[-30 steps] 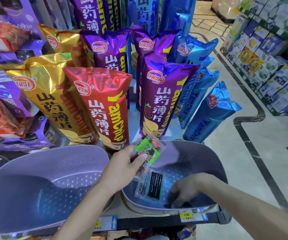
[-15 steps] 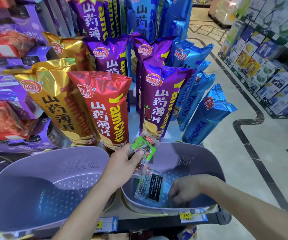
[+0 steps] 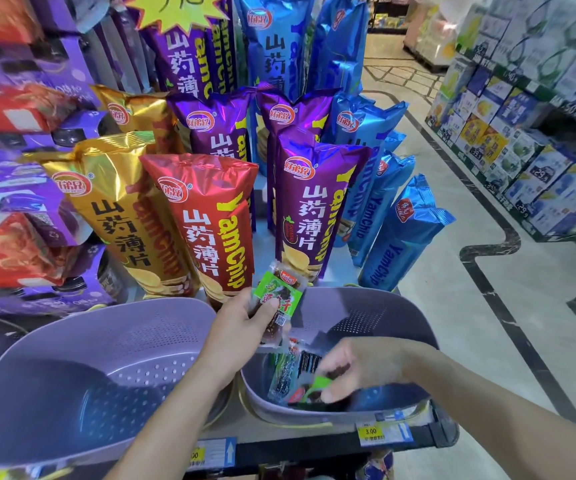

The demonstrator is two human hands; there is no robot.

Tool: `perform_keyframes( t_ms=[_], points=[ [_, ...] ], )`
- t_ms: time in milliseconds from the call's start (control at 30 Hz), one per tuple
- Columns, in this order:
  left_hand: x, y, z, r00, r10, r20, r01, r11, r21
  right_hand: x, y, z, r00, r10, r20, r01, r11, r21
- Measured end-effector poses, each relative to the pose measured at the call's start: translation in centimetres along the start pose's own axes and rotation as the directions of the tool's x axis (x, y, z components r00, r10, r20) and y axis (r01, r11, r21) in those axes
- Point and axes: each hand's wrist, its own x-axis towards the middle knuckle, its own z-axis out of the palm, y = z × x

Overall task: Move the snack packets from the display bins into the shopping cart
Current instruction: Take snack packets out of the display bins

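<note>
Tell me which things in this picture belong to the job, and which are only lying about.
Belong to the job: left hand holding small snack packets; right hand pinching loose packets in the right purple bin.

Only lying about: left purple bin, no packets visible in it; YamChip bags; price tags; boxed goods across the aisle.

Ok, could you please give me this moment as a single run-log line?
left hand: holds green-topped packets | right hand: grips single packet in right bin | cart: not in view
</note>
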Motion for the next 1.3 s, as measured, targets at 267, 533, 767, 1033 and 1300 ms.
perform_keyframes(
  t_ms=[267, 533, 767, 1033, 1300],
  points=[
    [-1.4, 1.0, -0.2, 0.992, -0.107, 0.062, 0.123, 0.913, -0.388, -0.1, -0.1, -1.2, 0.921, -0.094, -0.379, 0.297, 0.798, 0.524],
    [-2.8, 2.1, -0.2, 0.993, -0.068, 0.098, 0.105, 0.886, -0.451, 3.2, -2.7, 0.2, 0.745, 0.055, -0.665, 0.432, 0.72, 0.543],
    [-2.4, 1.2, -1.7, 0.997, -0.051, -0.061, 0.022, 0.918, -0.396, 4.5, -1.7, -0.2, 0.799, 0.1, -0.593, 0.334, 0.747, 0.575],
    [-2.0, -0.6, -2.4, 0.992, -0.095, -0.087, 0.052, 0.912, -0.406, 8.6, 3.8, 1.0, 0.918, 0.251, -0.307, -0.339, 0.899, -0.277],
    [-1.9, -0.8, -2.4, 0.992, -0.098, -0.08, 0.056, 0.909, -0.413, 10.8, 4.6, 1.6, 0.927, 0.237, -0.29, -0.341, 0.856, -0.389]
  ],
)
